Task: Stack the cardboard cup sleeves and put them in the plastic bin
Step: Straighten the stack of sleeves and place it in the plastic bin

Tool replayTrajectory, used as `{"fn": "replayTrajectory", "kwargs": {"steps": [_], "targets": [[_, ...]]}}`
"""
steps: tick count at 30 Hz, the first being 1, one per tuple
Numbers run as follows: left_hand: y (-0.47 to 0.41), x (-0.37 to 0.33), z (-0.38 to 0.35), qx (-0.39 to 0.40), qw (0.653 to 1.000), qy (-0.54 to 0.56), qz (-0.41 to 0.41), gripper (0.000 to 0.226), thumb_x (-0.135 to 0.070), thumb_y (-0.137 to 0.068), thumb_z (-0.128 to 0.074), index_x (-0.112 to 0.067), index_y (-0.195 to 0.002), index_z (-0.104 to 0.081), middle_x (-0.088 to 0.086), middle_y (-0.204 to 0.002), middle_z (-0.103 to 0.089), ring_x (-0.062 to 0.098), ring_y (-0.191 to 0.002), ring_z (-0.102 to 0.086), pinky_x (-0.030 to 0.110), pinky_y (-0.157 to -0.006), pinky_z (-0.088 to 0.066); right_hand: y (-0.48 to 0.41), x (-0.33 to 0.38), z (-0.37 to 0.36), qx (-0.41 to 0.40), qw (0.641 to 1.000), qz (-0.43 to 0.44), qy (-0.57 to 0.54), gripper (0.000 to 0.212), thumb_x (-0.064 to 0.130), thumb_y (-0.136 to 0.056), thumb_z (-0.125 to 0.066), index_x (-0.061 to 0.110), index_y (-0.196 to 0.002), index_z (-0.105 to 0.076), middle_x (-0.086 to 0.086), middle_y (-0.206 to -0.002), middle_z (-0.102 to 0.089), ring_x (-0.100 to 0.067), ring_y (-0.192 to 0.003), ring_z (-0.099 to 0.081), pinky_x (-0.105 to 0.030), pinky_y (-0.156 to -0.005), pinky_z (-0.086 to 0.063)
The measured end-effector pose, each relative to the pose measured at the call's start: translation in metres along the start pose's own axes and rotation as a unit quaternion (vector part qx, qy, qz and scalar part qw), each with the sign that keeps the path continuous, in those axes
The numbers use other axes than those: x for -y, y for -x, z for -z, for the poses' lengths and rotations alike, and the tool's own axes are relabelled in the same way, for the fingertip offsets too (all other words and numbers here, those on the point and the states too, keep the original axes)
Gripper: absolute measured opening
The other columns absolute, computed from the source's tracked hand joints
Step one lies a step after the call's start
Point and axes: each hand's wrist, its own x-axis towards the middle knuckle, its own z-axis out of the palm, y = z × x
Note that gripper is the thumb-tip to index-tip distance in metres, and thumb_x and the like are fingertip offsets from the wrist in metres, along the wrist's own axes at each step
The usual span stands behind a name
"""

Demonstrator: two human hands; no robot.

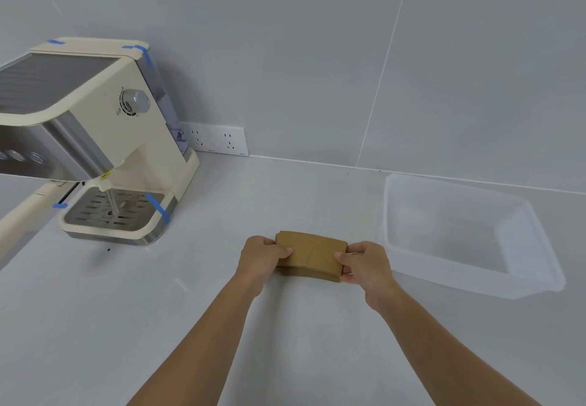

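Cardboard cup sleeves (312,255), flat and brown, sit as 1 neat stack between my 2 hands above the counter (158,310); I see a seam line across the top one. My left hand (261,260) pinches the stack's left end, my right hand (364,263) its right end. Beyond my right hand, near it, the translucent plastic bin (520,282) lies apart from the stack.

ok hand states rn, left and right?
Left hand: closed on the sleeve stack, left end.
Right hand: closed on the same stack, right end.
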Motion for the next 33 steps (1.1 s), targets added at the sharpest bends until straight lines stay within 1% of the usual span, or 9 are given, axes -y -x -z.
{"fn": "replayTrajectory", "kwargs": {"steps": [3,6,11,14,18,23,27,31,33], "targets": [[-0.001,-0.001,0.001,0.014,1.0,-0.007,0.011,0.026,-0.012,-0.078,-0.07,0.0,-0.098,-0.058,0.009,-0.099,-0.06,0.022,-0.088,-0.055,0.032,-0.078,-0.046,-0.001,0.0,0.0,-0.002,1.0,0.005,0.014,0.012,0.004,-0.082,-0.063,0.01,-0.077,-0.054,-0.017,-0.093,-0.061,-0.027,-0.077,-0.061,-0.03,-0.059,-0.054],[-0.003,-0.008,0.002,0.041,0.998,-0.021,0.038,0.033,-0.014,-0.079,-0.069,0.0,-0.106,-0.055,0.007,-0.098,-0.056,0.018,-0.083,-0.053,0.025,-0.064,-0.046,-0.004,-0.001,0.0,-0.014,0.999,-0.001,0.052,0.01,0.012,-0.082,-0.064,0.008,-0.084,-0.055,-0.013,-0.096,-0.058,-0.027,-0.084,-0.058,-0.042,-0.078,-0.056],[-0.005,-0.02,0.008,0.094,0.991,-0.031,0.089,0.057,-0.033,-0.073,-0.073,-0.009,-0.119,-0.048,0.006,-0.118,-0.053,0.024,-0.105,-0.053,0.036,-0.086,-0.047,-0.005,0.009,0.003,0.006,0.994,-0.086,0.069,0.053,0.04,-0.075,-0.07,0.002,-0.108,-0.052,-0.009,-0.102,-0.054,-0.024,-0.094,-0.054,-0.047,-0.086,-0.049],[-0.006,-0.027,0.007,0.13,0.986,-0.056,0.088,0.059,-0.032,-0.071,-0.076,-0.01,-0.118,-0.049,0.005,-0.116,-0.053,0.024,-0.104,-0.053,0.033,-0.085,-0.047,-0.003,0.017,0.002,0.043,0.991,-0.112,0.059,0.059,0.038,-0.073,-0.072,0.005,-0.114,-0.045,-0.011,-0.115,-0.056,-0.028,-0.105,-0.056,-0.043,-0.087,-0.046],[-0.008,-0.027,0.0,0.121,0.983,-0.125,0.058,0.058,-0.016,-0.073,-0.074,-0.005,-0.122,-0.043,0.006,-0.113,-0.046,0.022,-0.101,-0.047,0.031,-0.084,-0.046,-0.005,0.02,-0.001,0.062,0.988,-0.111,0.088,0.046,0.022,-0.074,-0.074,0.007,-0.104,-0.043,-0.011,-0.11,-0.057,-0.028,-0.098,-0.058,-0.045,-0.092,-0.045],[-0.012,-0.021,0.001,0.14,0.982,-0.109,0.059,0.056,-0.01,-0.07,-0.076,-0.005,-0.116,-0.045,0.006,-0.113,-0.05,0.023,-0.104,-0.049,0.031,-0.088,-0.047,-0.011,0.016,0.001,0.081,0.987,-0.091,0.106,0.032,0.018,-0.071,-0.077,0.006,-0.081,-0.049,-0.012,-0.092,-0.06,-0.021,-0.075,-0.057,-0.029,-0.067,-0.043],[-0.011,-0.008,0.005,0.169,0.981,-0.077,0.05,0.053,-0.012,-0.065,-0.08,-0.007,-0.108,-0.049,0.004,-0.11,-0.059,0.021,-0.105,-0.054,0.03,-0.093,-0.045,-0.012,0.005,0.003,0.081,0.989,-0.069,0.102,0.046,0.023,-0.068,-0.079,-0.005,-0.099,-0.059,-0.008,-0.083,-0.062,-0.017,-0.07,-0.056,-0.024,-0.063,-0.042],[-0.004,0.009,0.006,0.176,0.982,-0.059,0.021,0.082,-0.029,-0.049,-0.085,-0.013,-0.119,-0.045,0.003,-0.122,-0.056,0.019,-0.111,-0.055,0.035,-0.098,-0.045,-0.001,0.001,0.008,0.118,0.99,-0.026,0.075,0.023,0.016,-0.072,-0.076,0.002,-0.086,-0.065,-0.001,-0.076,-0.064,-0.009,-0.065,-0.058,-0.014,-0.053,-0.042],[0.003,0.018,0.008,0.172,0.983,-0.058,-0.011,0.075,-0.025,-0.059,-0.081,-0.014,-0.12,-0.039,0.002,-0.121,-0.051,0.018,-0.111,-0.053,0.032,-0.094,-0.047,0.004,-0.006,0.008,0.116,0.992,-0.001,0.056,0.025,0.014,-0.07,-0.077,0.007,-0.088,-0.062,-0.001,-0.085,-0.065,-0.01,-0.074,-0.061,-0.015,-0.056,-0.045]]}}
